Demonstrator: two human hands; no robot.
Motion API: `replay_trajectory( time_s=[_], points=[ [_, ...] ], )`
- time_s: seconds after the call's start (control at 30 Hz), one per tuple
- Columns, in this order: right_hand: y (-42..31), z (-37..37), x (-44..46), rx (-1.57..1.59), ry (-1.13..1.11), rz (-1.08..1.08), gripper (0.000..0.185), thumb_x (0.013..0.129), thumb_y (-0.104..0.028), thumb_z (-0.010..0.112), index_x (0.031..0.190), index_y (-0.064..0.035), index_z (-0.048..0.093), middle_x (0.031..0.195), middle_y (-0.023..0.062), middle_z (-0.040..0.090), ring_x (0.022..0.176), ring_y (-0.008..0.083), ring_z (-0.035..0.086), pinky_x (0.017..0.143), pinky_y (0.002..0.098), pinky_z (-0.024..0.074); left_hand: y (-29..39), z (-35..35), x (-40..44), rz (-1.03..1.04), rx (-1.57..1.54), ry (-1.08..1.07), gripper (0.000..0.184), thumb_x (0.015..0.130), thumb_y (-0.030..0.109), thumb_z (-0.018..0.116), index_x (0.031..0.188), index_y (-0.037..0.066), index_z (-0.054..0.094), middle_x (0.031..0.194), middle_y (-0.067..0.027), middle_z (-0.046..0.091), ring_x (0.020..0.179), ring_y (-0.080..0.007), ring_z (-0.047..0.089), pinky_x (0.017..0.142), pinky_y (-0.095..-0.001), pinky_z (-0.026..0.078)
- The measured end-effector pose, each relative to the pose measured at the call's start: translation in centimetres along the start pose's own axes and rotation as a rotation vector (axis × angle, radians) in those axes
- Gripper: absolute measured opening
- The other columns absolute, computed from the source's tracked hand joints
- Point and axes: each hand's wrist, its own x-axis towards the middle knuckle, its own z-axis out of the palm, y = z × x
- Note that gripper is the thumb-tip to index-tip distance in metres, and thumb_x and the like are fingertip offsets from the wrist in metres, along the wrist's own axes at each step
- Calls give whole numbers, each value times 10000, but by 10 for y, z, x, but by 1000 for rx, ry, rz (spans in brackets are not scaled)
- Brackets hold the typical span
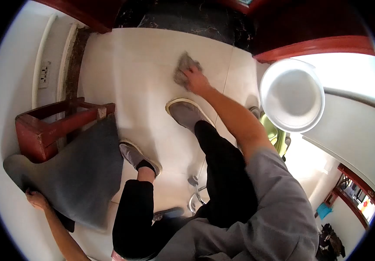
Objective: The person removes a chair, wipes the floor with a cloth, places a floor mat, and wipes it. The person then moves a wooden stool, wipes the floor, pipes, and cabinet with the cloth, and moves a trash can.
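My right hand (195, 78) is closed on a crumpled grey rag (181, 71), which lies against the pale tiled floor (139, 65) beyond my right shoe. Off to the left, my left hand (36, 199) has its fingers curled round the edge of a dark grey floor mat (81, 174). The mat is lifted and bent, leaning by a red wooden frame (39, 135). Part of my left hand's fingers is hidden behind the mat.
A white bucket (263, 93) stands at the right, above a green object (273, 130). Dark marbled stone (187, 19) borders the floor at the far side. My shoes (185, 112) are on the tiles, and a metal stool leg with a caster (193, 180) is near my legs.
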Motion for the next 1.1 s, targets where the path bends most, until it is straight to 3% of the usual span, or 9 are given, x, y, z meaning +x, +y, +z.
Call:
replay_trajectory(
  time_s=[0.2, 0.3, 0.4, 0.53, 0.67, 0.87, 0.93, 0.97, 1.1],
  points=[
    [62, -41, -188, -30, -174, 292, 690, 757, -131, 739, 1403, -132, 498, 1360, 225, 489, 1214, 418, 543, 1009, 469, 488, -26, 2, 9, 141, -119, -2, 301, 967, 101, 503, 1204, 38, 677, 1224, -167, 678, 1139, -351, 622, 986, -418, 484],
    [102, -69, -228, -1, -316, 184, 643, 823, -358, 748, 1365, -72, 552, 1418, 228, 499, 1251, 404, 534, 1070, 454, 446, -18, -41, 26, 105, -414, -91, 283, 978, 60, 512, 1214, 27, 664, 1214, -135, 690, 1145, -277, 631, 1019, -366, 472],
    [80, -116, -148, -122, -317, -10, 560, 805, -350, 801, 1243, -34, 655, 1263, 200, 613, 1213, 362, 572, 1054, 455, 454, -17, -220, -6, 211, -474, -36, 247, 984, 50, 524, 1187, 32, 664, 1169, -130, 698, 1104, -250, 644, 997, -346, 477],
    [-110, -258, -93, -56, -10, -347, 390, 836, -154, 736, 1188, -6, 656, 1164, 208, 651, 1112, 355, 623, 993, 419, 493, 68, -378, -25, 441, -753, -404, 213, 936, 24, 530, 1089, -28, 668, 1076, -97, 692, 1029, -187, 632, 963, -321, 480],
    [-384, -339, -121, 289, -335, -619, 299, 965, -257, 647, 898, 29, 700, 719, 80, 662, 732, 137, 646, 707, 302, 528, 92, -447, -33, 675, -803, -433, 216, 923, 37, 530, 1068, -12, 683, 1060, -79, 688, 1000, -157, 628, 957, -330, 496],
    [-568, -384, -218, 1037, -727, -168, 1042, 905, -755, 479, 1478, 91, 280, 1392, 350, 493, 1207, 388, 598, 971, 501, 529, 175, -492, -43, 891, -1053, -23, 330, 911, 79, 616, 1233, 6, 623, 1034, -109, 669, 889, -171, 655, 821, -337, 552],
    [-580, -414, -210, 1046, -828, -260, 966, 909, -674, 569, 1448, 96, 342, 1374, 331, 507, 1269, 417, 538, 1006, 548, 494, 203, -526, -58, 666, -1161, 78, 313, 833, 135, 693, 1087, 7, 562, 945, -228, 660, 889, -353, 649, 802, -433, 524],
    [-590, -430, -206, 1039, -913, -152, 971, 917, -790, 373, 1493, -8, 363, 1467, 252, 475, 1329, 411, 475, 1136, 585, 332, 209, -548, -70, 577, -1251, 55, 328, 855, 113, 667, 1128, -24, 548, 988, -276, 664, 943, -386, 663, 840, -442, 533],
    [-582, -480, -204, 948, -502, -303, 423, 1046, -328, 429, 1338, -41, 537, 1292, 106, 643, 1172, 220, 631, 1016, 422, 490, 257, -573, -85, 363, -1713, -135, 456, 833, 144, 710, 1239, 3, 558, 1080, -231, 682, 959, -317, 703, 805, -405, 556]
  ],
)
